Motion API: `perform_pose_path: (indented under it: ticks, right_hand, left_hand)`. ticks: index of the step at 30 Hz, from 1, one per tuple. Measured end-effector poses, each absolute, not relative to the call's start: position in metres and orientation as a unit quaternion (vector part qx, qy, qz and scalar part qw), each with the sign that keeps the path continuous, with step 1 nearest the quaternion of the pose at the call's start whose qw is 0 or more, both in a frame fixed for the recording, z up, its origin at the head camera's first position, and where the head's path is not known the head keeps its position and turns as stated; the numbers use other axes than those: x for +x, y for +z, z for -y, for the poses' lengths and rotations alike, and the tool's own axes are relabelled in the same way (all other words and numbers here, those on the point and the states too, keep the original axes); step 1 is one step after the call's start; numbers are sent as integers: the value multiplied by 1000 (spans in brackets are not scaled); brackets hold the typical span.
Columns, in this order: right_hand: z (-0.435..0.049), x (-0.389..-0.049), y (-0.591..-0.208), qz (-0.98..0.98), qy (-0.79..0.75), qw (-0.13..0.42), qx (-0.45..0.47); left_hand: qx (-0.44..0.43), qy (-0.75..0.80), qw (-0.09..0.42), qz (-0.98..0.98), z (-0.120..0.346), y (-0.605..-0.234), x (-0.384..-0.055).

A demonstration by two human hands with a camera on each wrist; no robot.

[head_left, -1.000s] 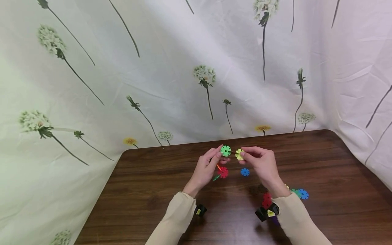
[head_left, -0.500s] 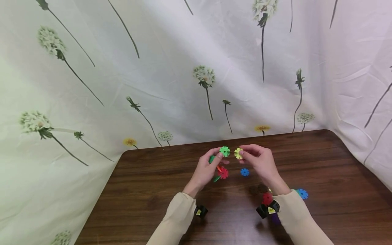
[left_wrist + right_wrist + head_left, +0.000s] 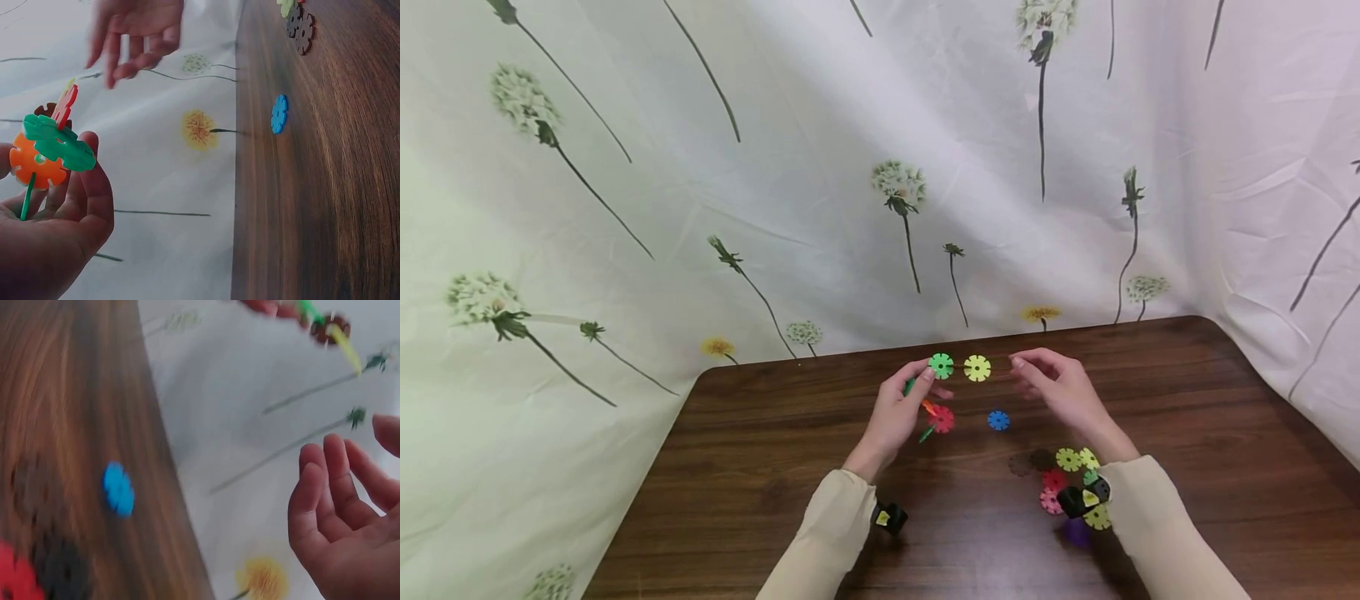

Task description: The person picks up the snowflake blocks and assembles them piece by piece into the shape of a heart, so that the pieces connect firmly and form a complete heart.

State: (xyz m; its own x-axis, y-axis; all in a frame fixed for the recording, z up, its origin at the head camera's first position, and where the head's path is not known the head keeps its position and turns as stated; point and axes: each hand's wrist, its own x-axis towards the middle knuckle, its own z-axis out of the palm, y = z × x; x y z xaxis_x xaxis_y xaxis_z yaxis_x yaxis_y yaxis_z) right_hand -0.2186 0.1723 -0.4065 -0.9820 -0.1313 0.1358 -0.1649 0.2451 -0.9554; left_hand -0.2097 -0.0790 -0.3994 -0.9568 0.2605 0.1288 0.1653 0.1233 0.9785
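My left hand (image 3: 891, 421) grips a joined cluster of notched plastic building discs, held up over the table. At its top are a green disc (image 3: 941, 366) and, to the right, a yellow disc (image 3: 977, 368); a brown disc (image 3: 325, 331) links them. Lower in the cluster hang a red disc (image 3: 944, 420) and an orange disc (image 3: 25, 159), the latter close to my left thumb and fingers in the left wrist view. My right hand (image 3: 1067, 396) is apart from the yellow disc, to its right. Its fingers are loosely bent around nothing in the right wrist view.
A single blue disc (image 3: 998, 420) lies on the dark wooden table (image 3: 760, 492). Near my right wrist are loose discs, among them a yellow-green disc (image 3: 1069, 459), a pink disc (image 3: 1050, 501) and a purple disc (image 3: 1078, 533). A flower-printed cloth (image 3: 820, 208) hangs behind.
My right hand has let go of the yellow disc and drawn back to the right, uncovering more loose discs. The left hand has shifted slightly left with the cluster.
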Motion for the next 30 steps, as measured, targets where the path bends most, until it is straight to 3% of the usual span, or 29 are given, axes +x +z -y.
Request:
perform_pose_path:
  ticks: [13,30]
  right_hand:
    - [-183,-238,-458,883,451,-35,126]
    - [-145,-235,-461,949,277,-65,137]
  left_hand:
    - [129,650,41,-747,82,-401,-211]
    - [132,653,40,-745,82,-402,-209]
